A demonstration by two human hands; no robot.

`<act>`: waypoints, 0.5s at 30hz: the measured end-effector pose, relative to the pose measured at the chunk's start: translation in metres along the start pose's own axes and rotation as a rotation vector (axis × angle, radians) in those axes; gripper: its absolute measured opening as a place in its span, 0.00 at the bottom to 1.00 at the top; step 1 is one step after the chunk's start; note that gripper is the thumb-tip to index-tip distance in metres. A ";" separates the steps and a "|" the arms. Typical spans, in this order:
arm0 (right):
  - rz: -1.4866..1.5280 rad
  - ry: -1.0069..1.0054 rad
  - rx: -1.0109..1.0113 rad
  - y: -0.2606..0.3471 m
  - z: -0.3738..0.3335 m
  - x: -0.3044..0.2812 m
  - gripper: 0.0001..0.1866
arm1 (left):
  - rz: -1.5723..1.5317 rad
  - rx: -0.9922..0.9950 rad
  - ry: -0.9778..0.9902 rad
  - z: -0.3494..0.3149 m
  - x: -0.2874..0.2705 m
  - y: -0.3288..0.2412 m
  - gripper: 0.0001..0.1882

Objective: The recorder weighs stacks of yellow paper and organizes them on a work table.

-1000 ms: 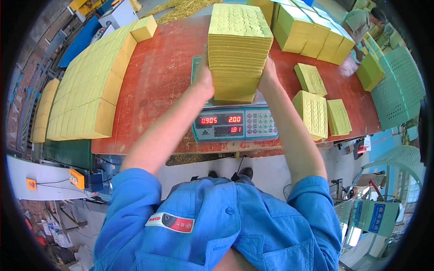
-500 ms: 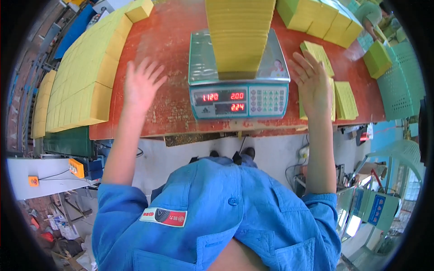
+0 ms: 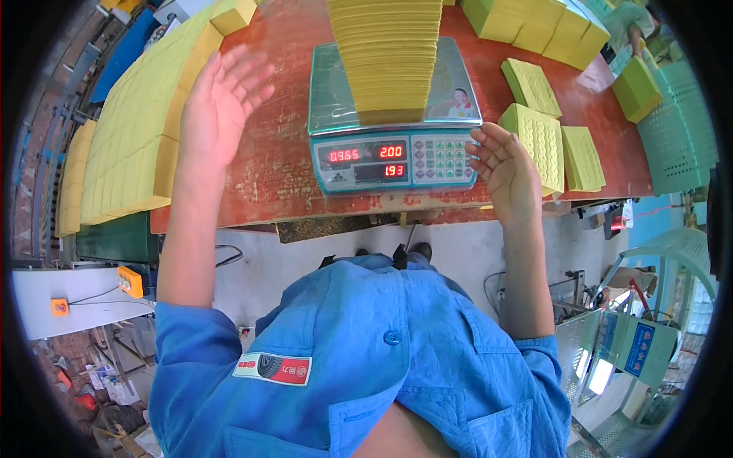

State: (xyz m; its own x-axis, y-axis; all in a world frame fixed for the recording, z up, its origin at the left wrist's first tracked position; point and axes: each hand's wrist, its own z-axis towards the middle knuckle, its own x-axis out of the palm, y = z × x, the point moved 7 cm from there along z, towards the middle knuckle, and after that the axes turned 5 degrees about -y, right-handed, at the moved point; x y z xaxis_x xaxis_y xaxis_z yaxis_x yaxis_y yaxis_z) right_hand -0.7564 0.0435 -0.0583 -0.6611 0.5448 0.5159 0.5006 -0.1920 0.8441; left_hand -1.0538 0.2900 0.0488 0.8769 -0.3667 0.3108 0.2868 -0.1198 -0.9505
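Note:
A tall stack of yellow paper sheets (image 3: 389, 65) stands on the metal pan of a digital scale (image 3: 393, 164) with red lit figures and a keypad. Its top runs out of view. My left hand (image 3: 221, 103) is raised left of the scale, fingers spread and holding nothing, nearest to the long block of yellow stacks (image 3: 126, 126). Beside the scale's right front corner is my right hand (image 3: 508, 172), palm turned inward, fingers slightly curled and apart, with nothing in it. Just past it lies a small pile of yellow sheets with wavy cut patterns (image 3: 544, 145).
Two more small yellow piles, one behind (image 3: 531, 88) and one to the right (image 3: 582, 159), lie on the worn red table (image 3: 279, 153). Larger yellow blocks (image 3: 538, 30) stand at the back right. A green perforated crate (image 3: 676, 133) and another person (image 3: 630, 27) are at far right.
My left hand has risen away and to the left. My right hand has come down and inward beside the scale's corner. The figures on the display have changed.

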 end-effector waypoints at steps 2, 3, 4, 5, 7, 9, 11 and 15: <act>-0.004 0.001 0.009 0.001 0.000 -0.002 0.23 | 0.032 0.093 0.056 0.007 0.023 -0.021 0.28; -0.003 -0.004 0.008 0.001 0.001 -0.005 0.23 | 0.142 0.231 0.117 0.010 0.039 -0.035 0.26; -0.002 -0.013 0.020 0.000 0.001 -0.010 0.23 | 0.251 0.369 0.179 0.013 0.056 -0.047 0.24; 0.002 -0.012 0.034 -0.002 0.002 -0.012 0.22 | 0.255 0.371 0.177 0.017 0.067 -0.053 0.24; 0.007 -0.002 0.033 -0.002 0.003 -0.013 0.22 | 0.496 0.695 0.297 0.015 0.102 -0.075 0.19; 0.014 -0.010 0.025 -0.001 0.003 -0.019 0.22 | 0.647 0.615 0.353 0.032 0.131 -0.070 0.26; 0.035 -0.020 0.016 0.000 0.002 -0.026 0.21 | 0.803 0.533 0.409 0.036 0.161 -0.066 0.35; 0.061 -0.068 0.002 0.001 -0.006 -0.030 0.20 | 1.100 0.618 0.481 0.052 0.180 -0.061 0.25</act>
State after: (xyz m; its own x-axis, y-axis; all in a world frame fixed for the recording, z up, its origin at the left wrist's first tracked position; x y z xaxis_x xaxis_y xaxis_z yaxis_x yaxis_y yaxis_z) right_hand -0.7390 0.0219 -0.0721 -0.5898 0.5860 0.5556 0.5401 -0.2253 0.8109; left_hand -0.8930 0.2792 0.1625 0.5781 -0.3025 -0.7578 -0.2349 0.8277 -0.5096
